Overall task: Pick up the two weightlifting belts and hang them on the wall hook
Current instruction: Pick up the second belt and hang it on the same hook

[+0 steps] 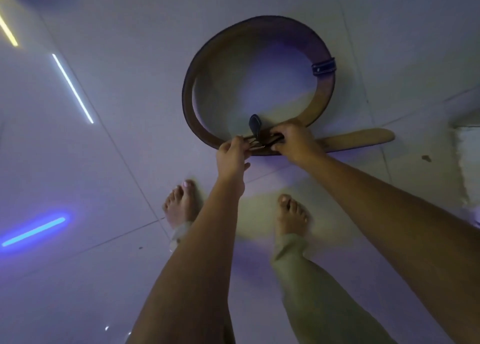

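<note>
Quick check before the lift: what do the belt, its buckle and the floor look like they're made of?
Belt: apparently thick tan leather, matte, with a dark stitched edge and a dark keeper loop. Buckle: thin shiny bars, probably metal, partly hidden by both hands. Floor: glossy light tiles, judging by grout lines and mirrored lights.

Tiled floor (pixel 104 278); belt (pixel 205 66) + bare feet (pixel 179 206)

One weightlifting belt (pixel 257 84) is seen, curled in a loop on the floor, with one metal buckle (pixel 259 141) and one dark keeper loop (pixel 323 67) at its far right. Two hands are counted, a left hand (pixel 231 154) and a right hand (pixel 294 141), and two bare feet, one left (pixel 180 206), one right (pixel 292 214).
</note>
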{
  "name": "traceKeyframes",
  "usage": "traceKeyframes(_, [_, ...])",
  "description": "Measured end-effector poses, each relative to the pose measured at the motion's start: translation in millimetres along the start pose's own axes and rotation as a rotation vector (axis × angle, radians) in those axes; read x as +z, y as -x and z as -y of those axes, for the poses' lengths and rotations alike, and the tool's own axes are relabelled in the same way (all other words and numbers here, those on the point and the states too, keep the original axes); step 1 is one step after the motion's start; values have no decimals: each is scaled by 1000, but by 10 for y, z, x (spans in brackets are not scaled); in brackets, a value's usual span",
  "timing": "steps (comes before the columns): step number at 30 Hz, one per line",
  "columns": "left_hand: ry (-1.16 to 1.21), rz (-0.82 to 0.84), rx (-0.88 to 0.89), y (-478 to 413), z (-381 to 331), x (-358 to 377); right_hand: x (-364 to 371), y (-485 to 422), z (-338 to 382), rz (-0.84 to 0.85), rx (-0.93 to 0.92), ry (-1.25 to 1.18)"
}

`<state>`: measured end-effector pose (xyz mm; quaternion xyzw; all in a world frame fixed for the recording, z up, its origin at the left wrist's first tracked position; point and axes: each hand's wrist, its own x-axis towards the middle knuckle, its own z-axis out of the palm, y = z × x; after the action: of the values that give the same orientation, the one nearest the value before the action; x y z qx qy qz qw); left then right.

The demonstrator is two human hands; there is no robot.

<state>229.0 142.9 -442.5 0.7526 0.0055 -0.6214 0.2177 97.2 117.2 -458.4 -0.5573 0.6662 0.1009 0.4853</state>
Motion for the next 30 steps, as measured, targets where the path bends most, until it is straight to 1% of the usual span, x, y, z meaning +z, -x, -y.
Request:
traceKeyframes(2, [14, -5, 1, -43, 6, -7, 34, -38, -23, -63, -82, 152])
traceKeyframes(5, [26, -5, 19, -1, -42, 0, -8, -27, 33, -77, -159, 233])
traceKeyframes(7, [40, -30, 56, 87, -108, 0, -101, 45, 82, -105, -175, 246])
traceKeyframes(9, [67, -46, 107, 236, -204, -29, -267, 194, 186, -137, -143, 151])
traceKeyframes(12, [-13, -17, 162, 599, -366, -72, -637, 472, 435, -232, -90, -61])
traceKeyframes(15, [-88, 109, 177, 1171, -631, -42, -1078, 888, 793, -284, -18, -305])
traceKeyframes(17, [-99, 163, 214, 1461, -863, 7, -1327, 1148, 1019, -302, -1, -412])
traceKeyframes(21, [-76, 318, 315, 2542, -1664, 72, -2140, 2018, 1528, -418, 32, -590])
traceKeyframes(24, [-60, 442, 384, 3375, -2182, 47, -2684, 2758, 1845, -498, 5, -725])
traceKeyframes(27, [-170, 580, 459, 4181, -2560, 4, -3124, 3539, 2077, -605, -17, -822])
traceKeyframes(30, [-252, 703, 522, 4972, -2746, 68, -3463, 4289, 2227, -718, -19, -944])
